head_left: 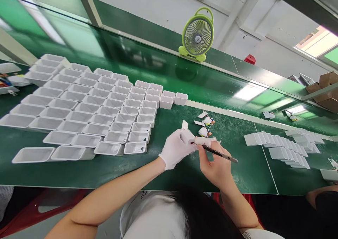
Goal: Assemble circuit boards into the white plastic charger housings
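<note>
In a white glove, my left hand (173, 148) is closed around a small white plastic housing (187, 137) in front of me. My right hand (217, 163), its index finger wrapped in white, grips a slim dark tool with a silver rear end, seemingly tweezers (220, 153). The tool's tip is at the right side of the housing, close to my left fingertips. Whether it touches anything inside cannot be made out. Just beyond my hands lie several small circuit boards (204, 132) with white parts and coloured components.
Rows of open white housings (87, 108) cover the left side of the green bench (235, 181). More white housings (283, 151) lie stacked at the right. A green fan (198, 38) stands on the ledge behind. Another person's arm (314, 198) shows at the far right.
</note>
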Available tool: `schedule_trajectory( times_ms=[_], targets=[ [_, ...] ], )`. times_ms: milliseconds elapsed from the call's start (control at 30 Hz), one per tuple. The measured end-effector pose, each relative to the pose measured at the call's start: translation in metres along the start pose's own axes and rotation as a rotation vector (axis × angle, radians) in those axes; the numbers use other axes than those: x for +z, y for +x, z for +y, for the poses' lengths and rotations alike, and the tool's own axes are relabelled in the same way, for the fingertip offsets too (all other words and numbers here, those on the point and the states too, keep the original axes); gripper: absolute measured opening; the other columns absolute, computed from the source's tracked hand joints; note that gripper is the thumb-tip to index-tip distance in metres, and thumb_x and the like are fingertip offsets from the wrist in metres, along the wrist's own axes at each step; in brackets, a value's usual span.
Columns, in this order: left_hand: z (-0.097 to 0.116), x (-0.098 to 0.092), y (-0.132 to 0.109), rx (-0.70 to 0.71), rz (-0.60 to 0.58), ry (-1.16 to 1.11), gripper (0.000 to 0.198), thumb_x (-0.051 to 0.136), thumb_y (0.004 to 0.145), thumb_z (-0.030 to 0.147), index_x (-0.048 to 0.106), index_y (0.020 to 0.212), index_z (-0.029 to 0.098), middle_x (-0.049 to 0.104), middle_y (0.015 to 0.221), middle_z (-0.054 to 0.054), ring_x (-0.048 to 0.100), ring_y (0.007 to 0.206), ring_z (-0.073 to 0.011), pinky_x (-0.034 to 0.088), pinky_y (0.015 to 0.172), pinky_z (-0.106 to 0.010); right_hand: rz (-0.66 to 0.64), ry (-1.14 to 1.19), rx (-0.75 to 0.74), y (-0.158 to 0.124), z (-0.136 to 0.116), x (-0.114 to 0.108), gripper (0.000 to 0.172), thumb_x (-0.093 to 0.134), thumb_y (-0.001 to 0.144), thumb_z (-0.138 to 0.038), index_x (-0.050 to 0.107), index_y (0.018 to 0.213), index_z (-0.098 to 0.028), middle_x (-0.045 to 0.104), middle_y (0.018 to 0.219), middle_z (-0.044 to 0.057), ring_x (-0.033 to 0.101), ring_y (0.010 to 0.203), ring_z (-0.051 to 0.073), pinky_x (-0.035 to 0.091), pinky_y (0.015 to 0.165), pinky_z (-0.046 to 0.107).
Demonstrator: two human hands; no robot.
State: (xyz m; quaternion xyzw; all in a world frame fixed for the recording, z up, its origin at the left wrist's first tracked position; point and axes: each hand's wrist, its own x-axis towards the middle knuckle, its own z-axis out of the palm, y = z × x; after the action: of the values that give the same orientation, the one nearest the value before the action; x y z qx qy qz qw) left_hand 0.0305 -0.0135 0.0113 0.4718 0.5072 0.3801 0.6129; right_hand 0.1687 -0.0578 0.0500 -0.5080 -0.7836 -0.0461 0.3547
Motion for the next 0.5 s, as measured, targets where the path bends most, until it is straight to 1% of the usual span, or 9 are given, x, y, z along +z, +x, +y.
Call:
schedule_trajectory(
  times_ms=[167,300,400,500],
  targets=[
    [0.002,-0.003,-0.001,0.022,-0.004,-0.019,0.031,0.082,0.059,0.018,0.053,0.07,0.02,0.062,0.072,0.006,0.06,0.07,-0.0118,0.048,0.062,-0.022,0.005,-0.011,-0.037,0.001,-0.003,0.0,0.011,0.059,0.094,-0.014,0.059,0.098,-0.023,0.074,0.083,0.004,0.07,0.067,0.019,0.053,0.058,0.028],
    [-0.004,-0.003,0.003,0.029,-0.04,-0.069,0.032,0.081,0.06,0.026,0.053,0.074,0.021,0.062,0.073,0.005,0.059,0.068,-0.013,0.047,0.059,-0.024,-0.004,0.014,-0.035,0.001,-0.002,0.001,0.012,0.058,0.093,-0.013,0.06,0.1,-0.023,0.076,0.088,0.005,0.071,0.073,0.02,0.056,0.063,0.028],
    [-0.007,0.0,0.005,0.035,0.02,-0.06,0.037,0.08,0.059,0.033,0.051,0.079,0.021,0.061,0.076,0.004,0.056,0.068,-0.0129,0.046,0.06,-0.025,0.002,0.054,-0.037,-0.002,-0.001,0.005,0.017,0.058,0.093,-0.009,0.06,0.102,-0.023,0.078,0.098,0.006,0.074,0.083,0.02,0.059,0.071,0.03],
    [-0.006,0.0,0.007,0.076,0.1,-0.033,0.042,0.081,0.056,0.035,0.047,0.078,0.021,0.055,0.074,0.006,0.051,0.067,-0.0111,0.043,0.061,-0.023,0.029,0.057,-0.072,-0.003,-0.002,0.01,0.021,0.059,0.092,-0.006,0.059,0.104,-0.023,0.078,0.106,0.007,0.074,0.086,0.02,0.06,0.073,0.03]
  ],
)
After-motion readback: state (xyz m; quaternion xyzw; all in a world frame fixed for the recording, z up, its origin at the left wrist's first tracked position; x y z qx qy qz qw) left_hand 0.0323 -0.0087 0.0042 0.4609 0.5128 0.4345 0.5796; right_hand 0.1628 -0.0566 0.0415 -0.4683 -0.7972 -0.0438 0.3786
